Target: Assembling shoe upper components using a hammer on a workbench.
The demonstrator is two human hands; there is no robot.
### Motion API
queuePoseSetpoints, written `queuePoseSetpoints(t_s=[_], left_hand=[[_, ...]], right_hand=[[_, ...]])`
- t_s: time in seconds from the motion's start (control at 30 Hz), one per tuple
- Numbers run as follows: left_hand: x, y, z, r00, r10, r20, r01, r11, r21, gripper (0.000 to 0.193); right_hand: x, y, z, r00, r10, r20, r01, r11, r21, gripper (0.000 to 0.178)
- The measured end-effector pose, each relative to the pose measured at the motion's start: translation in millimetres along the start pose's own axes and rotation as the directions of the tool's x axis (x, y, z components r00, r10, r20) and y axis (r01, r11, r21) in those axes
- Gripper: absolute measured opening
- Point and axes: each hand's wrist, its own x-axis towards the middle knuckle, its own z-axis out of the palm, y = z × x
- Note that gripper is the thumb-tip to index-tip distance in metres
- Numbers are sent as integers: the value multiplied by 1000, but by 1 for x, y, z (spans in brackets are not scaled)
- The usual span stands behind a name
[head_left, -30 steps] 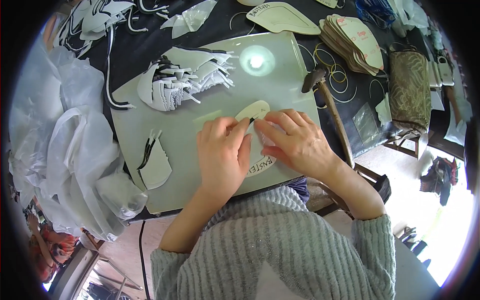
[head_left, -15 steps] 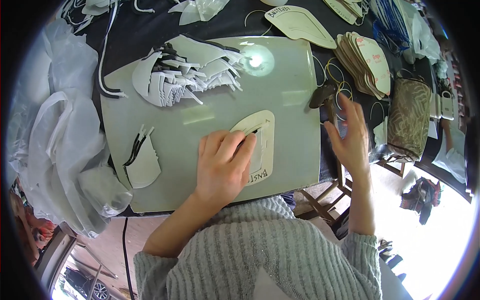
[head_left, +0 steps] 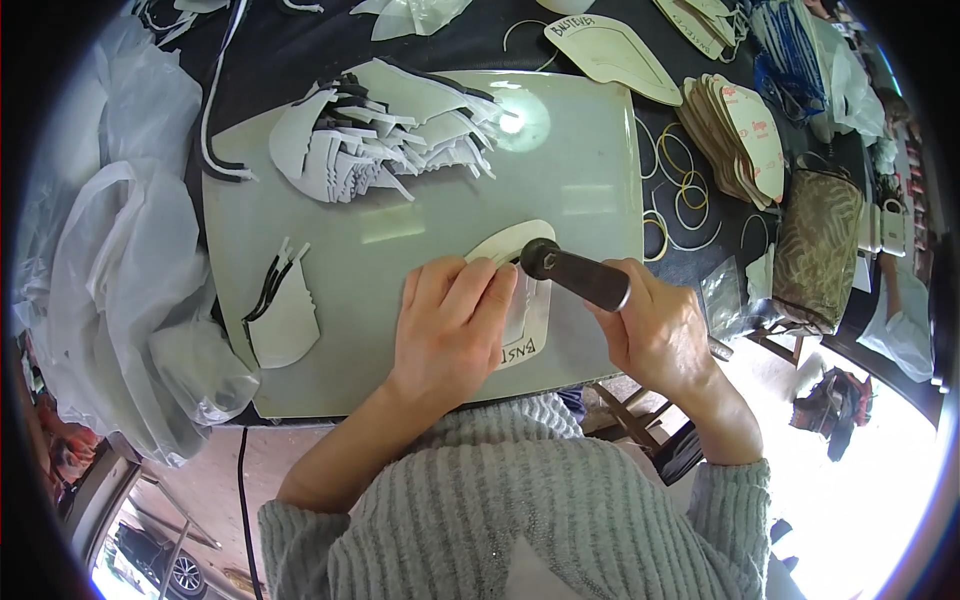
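Observation:
My right hand [head_left: 665, 325] grips a hammer [head_left: 590, 280], its dark metal head above a cream template [head_left: 538, 315] and its handle end showing behind the hand. That flat template, with a rounded top, a cut-out window and dark lettering, lies on the grey-green board [head_left: 380, 320]. Over its left side my left hand [head_left: 447, 310] presses with curled, closed fingers. A small dark bit shows at those fingertips, but the fingers hide what they hold. The hammer head is close to the left fingertips; whether it touches the template I cannot tell.
A heap of white pieces with black edging [head_left: 370, 140] covers the board's far left; a similar single piece [head_left: 285, 325] lies nearer. Plastic bags [head_left: 130, 260] crowd the left side. On the right are stacked tan pieces [head_left: 735, 135], cord loops [head_left: 685, 185] and a patterned pouch [head_left: 818, 250].
My right hand has taken hold of the hammer from the board's right edge and brought it left, over the template. My left hand stays in nearly the same place on the template.

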Motion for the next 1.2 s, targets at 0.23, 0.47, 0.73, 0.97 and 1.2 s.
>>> queuePoseSetpoints(t_s=[0.23, 0.47, 0.73, 0.97, 1.2], left_hand=[[-1, 0, 2, 1000, 1, -17, -1, 1000, -8, 29], [1, -2, -1, 995, -82, -58, 76, 993, -88, 28], [-11, 2, -1, 998, 49, -41, -44, 993, 112, 34], [-10, 2, 0, 998, 56, -41, -50, 989, 139, 32], [-8, 2, -1, 998, 43, -36, -38, 992, 123, 30]], right_hand=[[12, -7, -9, 996, -49, 81, 60, 989, -134, 28], [11, -5, 2, 986, -14, 169, 47, 980, -194, 29], [8, -6, 2, 987, -1, 159, 31, 983, -182, 27], [2, -10, -5, 998, 16, 59, -13, 998, -55, 26], [3, -17, -5, 996, 9, 91, 2, 993, -118, 27]])
